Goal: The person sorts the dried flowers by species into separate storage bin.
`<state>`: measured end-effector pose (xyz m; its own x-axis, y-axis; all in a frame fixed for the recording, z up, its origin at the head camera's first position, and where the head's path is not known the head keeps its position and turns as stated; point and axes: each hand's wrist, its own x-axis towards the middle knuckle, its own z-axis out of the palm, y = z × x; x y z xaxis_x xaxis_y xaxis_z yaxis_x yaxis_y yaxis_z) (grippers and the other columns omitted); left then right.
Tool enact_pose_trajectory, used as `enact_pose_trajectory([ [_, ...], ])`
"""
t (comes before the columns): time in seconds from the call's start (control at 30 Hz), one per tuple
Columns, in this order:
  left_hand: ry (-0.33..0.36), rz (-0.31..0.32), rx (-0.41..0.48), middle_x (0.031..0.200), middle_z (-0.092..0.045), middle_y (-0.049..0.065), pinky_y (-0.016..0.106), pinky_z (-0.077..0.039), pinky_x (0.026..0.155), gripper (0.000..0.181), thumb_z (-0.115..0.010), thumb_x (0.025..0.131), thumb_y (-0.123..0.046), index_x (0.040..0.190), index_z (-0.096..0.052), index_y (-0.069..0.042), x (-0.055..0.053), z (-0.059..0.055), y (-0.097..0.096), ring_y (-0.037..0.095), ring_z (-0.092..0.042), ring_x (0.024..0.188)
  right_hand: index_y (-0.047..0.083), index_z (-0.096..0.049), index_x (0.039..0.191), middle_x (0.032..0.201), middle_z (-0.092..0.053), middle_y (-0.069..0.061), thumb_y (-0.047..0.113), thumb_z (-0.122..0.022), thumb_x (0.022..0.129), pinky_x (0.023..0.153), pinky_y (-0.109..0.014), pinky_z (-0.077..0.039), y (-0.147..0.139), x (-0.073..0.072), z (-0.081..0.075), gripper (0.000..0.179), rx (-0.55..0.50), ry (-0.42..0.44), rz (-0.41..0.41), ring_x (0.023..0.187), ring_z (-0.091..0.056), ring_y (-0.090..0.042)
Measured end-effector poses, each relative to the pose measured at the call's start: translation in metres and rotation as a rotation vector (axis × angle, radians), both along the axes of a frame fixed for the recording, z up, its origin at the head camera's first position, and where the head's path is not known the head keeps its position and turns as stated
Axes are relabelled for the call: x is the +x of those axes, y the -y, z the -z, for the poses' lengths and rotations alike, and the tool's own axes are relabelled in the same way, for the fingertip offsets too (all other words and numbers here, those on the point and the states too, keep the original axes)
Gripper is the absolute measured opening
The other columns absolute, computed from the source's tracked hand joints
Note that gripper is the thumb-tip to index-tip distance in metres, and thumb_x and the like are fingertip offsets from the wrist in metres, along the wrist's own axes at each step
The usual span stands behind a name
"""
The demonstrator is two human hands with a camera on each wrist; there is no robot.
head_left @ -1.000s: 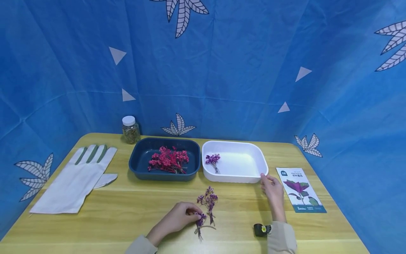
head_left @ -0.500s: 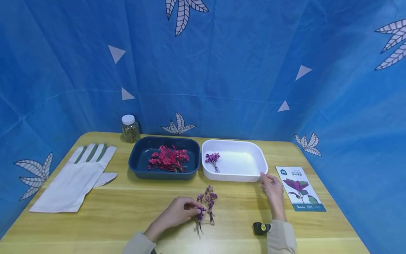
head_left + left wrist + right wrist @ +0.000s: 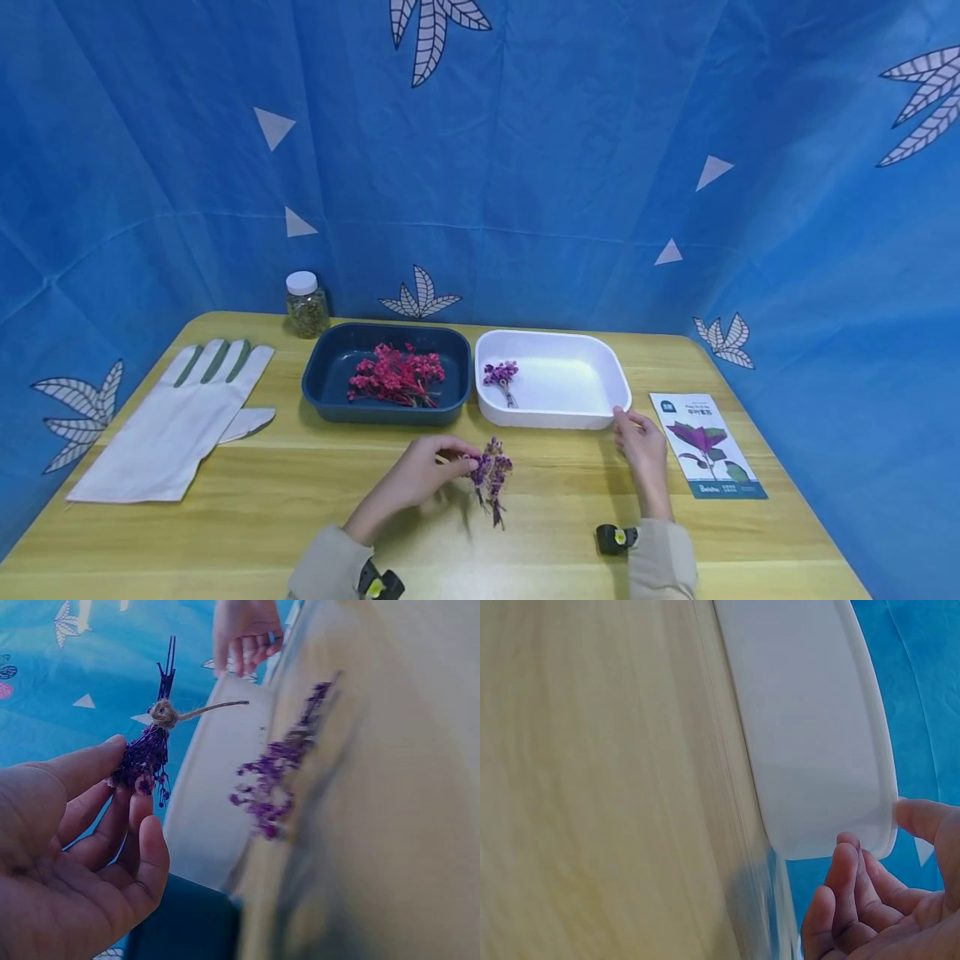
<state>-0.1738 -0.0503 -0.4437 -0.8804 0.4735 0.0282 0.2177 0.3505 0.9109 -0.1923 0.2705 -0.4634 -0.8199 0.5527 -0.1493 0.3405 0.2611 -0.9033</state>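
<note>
My left hand [image 3: 417, 479] pinches a small bunch of purple dried flowers [image 3: 147, 759] between thumb and fingertips, by its flower heads. In the left wrist view its twine-tied stems [image 3: 166, 711] point up. A second purple bunch [image 3: 270, 784] lies on the table just beyond; in the head view the two overlap. My right hand [image 3: 643, 450] holds the near right corner of a white tray [image 3: 551, 421], thumb on the rim and fingers bent against the wall. One purple bunch [image 3: 500, 374] lies inside the tray, at its left.
A dark blue tray [image 3: 386, 414] of red dried flowers [image 3: 397, 377] stands left of the white one. Behind it is a white-lidded jar [image 3: 307, 308]. A white glove [image 3: 165, 425] lies at left, a printed flower packet [image 3: 708, 446] at right. Blue cloth [image 3: 480, 167] hangs behind.
My left hand has lifted its purple bunch and moved it away from me, up beside the bunch on the table. The right hand stays at the white tray's corner.
</note>
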Motion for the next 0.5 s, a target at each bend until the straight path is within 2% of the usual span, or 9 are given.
enact_pose_trajectory([
  [0.2, -0.046, -0.029, 0.011, 0.095, -0.067, 0.001, 0.027, -0.051, 0.074, 0.018, -0.065, 0.09, -0.02, 0.104, -0.07, -0.01, -0.017, -0.013, -0.011, 0.016, -0.059, 0.089, -0.007, -0.049, 0.127, 0.1, -0.063, -0.014, 0.042, -0.055, 0.094, 0.065, -0.02, -0.048, -0.001, 0.0, 0.0, 0.06, -0.019, -0.01, -0.011, 0.078, -0.058, -0.012],
  [0.5, -0.07, -0.108, 0.07, 0.093, -0.067, 0.001, 0.027, -0.048, 0.067, 0.019, -0.064, 0.092, -0.02, 0.107, -0.07, -0.01, -0.042, -0.022, -0.028, 0.013, -0.057, 0.081, -0.007, -0.048, 0.128, 0.094, -0.063, -0.008, 0.042, -0.055, 0.094, 0.064, -0.02, -0.048, -0.003, 0.002, 0.0, 0.06, -0.038, -0.018, -0.026, 0.074, -0.056, -0.009],
])
